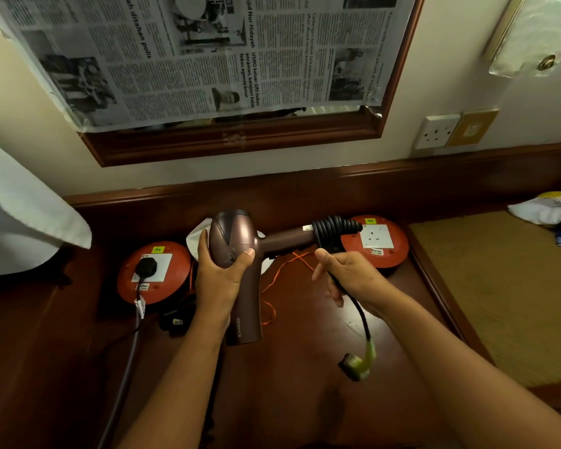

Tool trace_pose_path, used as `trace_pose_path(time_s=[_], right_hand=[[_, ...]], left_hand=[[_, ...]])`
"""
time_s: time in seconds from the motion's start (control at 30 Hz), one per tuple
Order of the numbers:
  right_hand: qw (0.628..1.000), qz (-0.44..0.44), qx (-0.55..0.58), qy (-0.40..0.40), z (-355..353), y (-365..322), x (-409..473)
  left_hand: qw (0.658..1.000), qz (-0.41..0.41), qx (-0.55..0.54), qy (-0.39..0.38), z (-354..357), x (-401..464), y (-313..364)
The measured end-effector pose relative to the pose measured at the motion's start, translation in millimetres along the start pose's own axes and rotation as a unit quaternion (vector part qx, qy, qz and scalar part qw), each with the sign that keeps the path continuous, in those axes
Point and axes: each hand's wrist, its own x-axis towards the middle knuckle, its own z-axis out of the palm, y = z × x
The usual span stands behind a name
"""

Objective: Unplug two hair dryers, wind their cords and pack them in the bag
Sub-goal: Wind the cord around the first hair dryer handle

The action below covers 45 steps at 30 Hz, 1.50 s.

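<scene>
My left hand [222,273] grips the barrel of a maroon hair dryer [245,306], held above the wooden desk with its handle pointing right. Its black cord is wound in several coils [336,229] around the handle's end. My right hand [353,275] holds the loose stretch of that cord just below the coils. The cord's free end hangs down to a plug wrapped in green tape [357,364], which is out of any socket. A black plug [145,266] with a greyish-purple cord [128,367] sits in the left orange reel's socket.
Two orange extension reels lie on the desk, the left reel [175,277] and the right reel [392,254], joined by a thin orange cable [280,270]. White cloth [196,236] lies behind the dryer. A small dark object [177,319] lies by my left wrist. A wall socket [436,131] is at the upper right.
</scene>
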Motion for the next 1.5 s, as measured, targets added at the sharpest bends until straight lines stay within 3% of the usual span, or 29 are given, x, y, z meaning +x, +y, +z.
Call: trace_pose_path(time_s=[0.2, 0.43, 0.7, 0.83, 1.0, 1.17, 1.33, 1.5], right_hand=[[0.98, 0.034, 0.179, -0.079, 2.9, 22.2, -0.3], [0.995, 0.045, 0.092, 0.019, 1.7, 34.5, 6.7], [0.98, -0.006, 0.198, -0.036, -8.2, 37.4, 9.8], [0.994, -0.015, 0.105, 0.0, -17.6, 31.0, 14.3], [0.992, 0.042, -0.109, 0.053, -34.1, 18.5, 27.2], [0.99, -0.035, -0.138, -0.02, -56.2, 0.6, 28.1], [0.941, -0.068, -0.331, 0.01, -61.1, -23.9, 46.4], [0.898, -0.089, -0.43, -0.004, -65.5, -44.7, 48.9]], left_hand=[[1.0, 0.001, -0.007, -0.028, -6.8, 5.1, 10.2], [0.999, 0.002, -0.015, -0.049, -9.7, 1.6, 20.2], [0.997, -0.018, -0.042, -0.068, -19.8, 4.7, 28.8], [0.993, -0.029, -0.04, -0.104, -22.5, 2.5, 29.5], [0.99, -0.015, -0.022, -0.142, -28.0, 2.8, 32.7], [0.986, 0.006, 0.005, -0.168, -31.9, 2.9, 32.5], [0.982, 0.022, 0.02, -0.187, -31.6, 4.1, 29.9], [0.977, 0.071, 0.073, -0.189, -27.8, 0.9, 27.1]])
